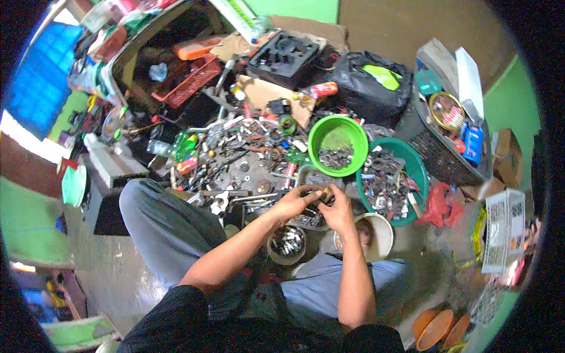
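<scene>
My left hand (296, 202) and my right hand (338, 208) come together over a metal tray (306, 220) of small parts. Between their fingertips is a small yellowish piece (325, 195), too small to name. Both hands are closed on it. Just below my left hand stands a round tub (286, 257) of shiny metal bits. Beyond the hands sits a bright green basin (314, 132) with dark ring-like parts in it. To its right, a dark green basin (422, 203) holds a heap of mixed small scrap. A white bucket (385, 236) stands by my right forearm.
Loose hardware and tools (250, 167) cover the floor ahead. Behind them are a black moulded case (282, 56), a red basket (191, 82) and a black plastic bag (359, 79). A dark crate (432, 141) and a white crate (504, 230) stand right; orange bowls (435, 329) lie lower right.
</scene>
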A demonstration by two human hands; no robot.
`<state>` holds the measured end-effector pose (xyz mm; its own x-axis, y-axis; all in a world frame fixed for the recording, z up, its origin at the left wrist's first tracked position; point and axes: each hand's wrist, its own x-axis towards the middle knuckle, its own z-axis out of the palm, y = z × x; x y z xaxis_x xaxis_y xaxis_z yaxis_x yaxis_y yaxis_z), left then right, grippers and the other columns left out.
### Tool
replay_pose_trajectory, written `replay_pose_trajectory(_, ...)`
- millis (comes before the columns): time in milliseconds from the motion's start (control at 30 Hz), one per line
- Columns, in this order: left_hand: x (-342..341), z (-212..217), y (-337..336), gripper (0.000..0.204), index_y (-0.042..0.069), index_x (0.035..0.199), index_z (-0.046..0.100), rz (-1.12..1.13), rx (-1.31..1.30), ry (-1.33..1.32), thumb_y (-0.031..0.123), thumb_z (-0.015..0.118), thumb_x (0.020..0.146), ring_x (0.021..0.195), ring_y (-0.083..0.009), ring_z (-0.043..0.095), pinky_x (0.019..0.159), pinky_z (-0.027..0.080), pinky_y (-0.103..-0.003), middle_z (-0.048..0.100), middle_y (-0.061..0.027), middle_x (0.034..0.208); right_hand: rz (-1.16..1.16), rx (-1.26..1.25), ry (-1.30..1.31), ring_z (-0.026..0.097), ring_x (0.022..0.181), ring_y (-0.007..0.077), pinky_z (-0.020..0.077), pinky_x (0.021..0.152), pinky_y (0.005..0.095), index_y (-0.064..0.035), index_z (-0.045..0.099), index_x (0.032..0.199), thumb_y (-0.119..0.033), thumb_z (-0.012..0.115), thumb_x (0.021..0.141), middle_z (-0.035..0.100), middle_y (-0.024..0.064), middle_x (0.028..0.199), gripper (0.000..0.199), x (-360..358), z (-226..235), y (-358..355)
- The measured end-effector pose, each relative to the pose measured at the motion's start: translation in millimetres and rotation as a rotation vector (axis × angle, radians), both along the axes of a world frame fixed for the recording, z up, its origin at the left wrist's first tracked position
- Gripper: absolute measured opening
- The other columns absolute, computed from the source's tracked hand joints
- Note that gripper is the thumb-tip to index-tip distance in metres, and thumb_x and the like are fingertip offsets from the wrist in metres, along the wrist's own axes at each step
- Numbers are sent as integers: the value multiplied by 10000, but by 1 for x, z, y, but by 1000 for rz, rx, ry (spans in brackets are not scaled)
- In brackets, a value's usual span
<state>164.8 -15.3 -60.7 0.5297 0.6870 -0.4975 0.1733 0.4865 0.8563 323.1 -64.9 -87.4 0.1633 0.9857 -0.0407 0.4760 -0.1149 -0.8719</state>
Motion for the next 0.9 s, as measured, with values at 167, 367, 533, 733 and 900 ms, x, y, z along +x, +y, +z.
replay_pose_trajectory(167,-42,-10,18,471,23,1287,558,-180,296,113,351,582,950,1082,-181,573,978,427,-331,636,-121,1194,45,-13,-1,629,947,418,493,816,453,57,517,1132,-123,739,736,637,265,997,488,-30,-10,20)
replay_pose_trajectory(367,-142,51,60,405,30,1204,608,-126,655,406,336,589,939,904,-223,666,823,517,-367,677,-161,1068,40,74,-77,635,915,425,499,785,454,73,569,1115,-191,787,736,638,276,991,511,-49,-21,34)
replay_pose_trajectory(533,-238,64,72,433,23,1201,607,60,586,497,379,551,960,987,-192,627,902,470,-334,668,-142,1095,62,190,-278,604,925,348,479,840,389,43,630,1097,-177,814,705,595,194,1027,485,-52,-45,47)
replay_pose_trajectory(733,-297,4,72,397,23,1107,653,349,687,699,362,603,907,977,-377,655,863,493,-429,677,-237,992,219,52,-346,606,966,401,476,854,445,53,646,1082,-224,817,697,630,243,1005,504,-92,-66,64)
replay_pose_trajectory(900,-332,-81,69,405,40,1158,581,270,589,871,321,625,870,984,-412,624,843,504,-490,633,-281,1011,247,80,-244,642,874,385,503,773,437,41,591,1099,-222,798,721,656,219,917,504,-150,-107,94)
